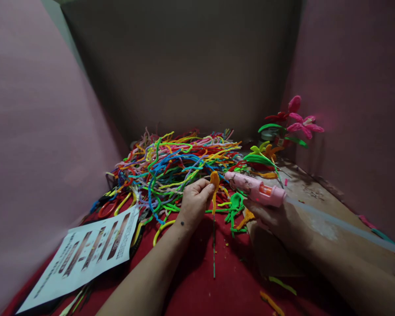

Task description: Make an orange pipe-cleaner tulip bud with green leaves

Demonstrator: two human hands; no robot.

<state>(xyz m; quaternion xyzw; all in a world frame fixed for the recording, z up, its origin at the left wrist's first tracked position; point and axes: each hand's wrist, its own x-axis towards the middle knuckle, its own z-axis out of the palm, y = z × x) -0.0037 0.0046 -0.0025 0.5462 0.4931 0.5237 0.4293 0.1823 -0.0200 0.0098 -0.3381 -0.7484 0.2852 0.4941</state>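
Note:
My left hand pinches an orange pipe-cleaner petal upright between thumb and fingers. A thin green stem hangs straight down below the petal. In my right hand is a pink hot glue gun, its nozzle pointing left, close to the petal's right side. A long translucent glue stick sticks out of the gun's back end. Whether the nozzle touches the petal I cannot tell. Just below the gun lie green pipe-cleaner pieces and an orange piece.
A big tangled heap of coloured pipe cleaners fills the back of the red cloth. Pink pipe-cleaner flowers stand at the back right, above a brown board. A printed sheet lies at left, near scissors with red handles.

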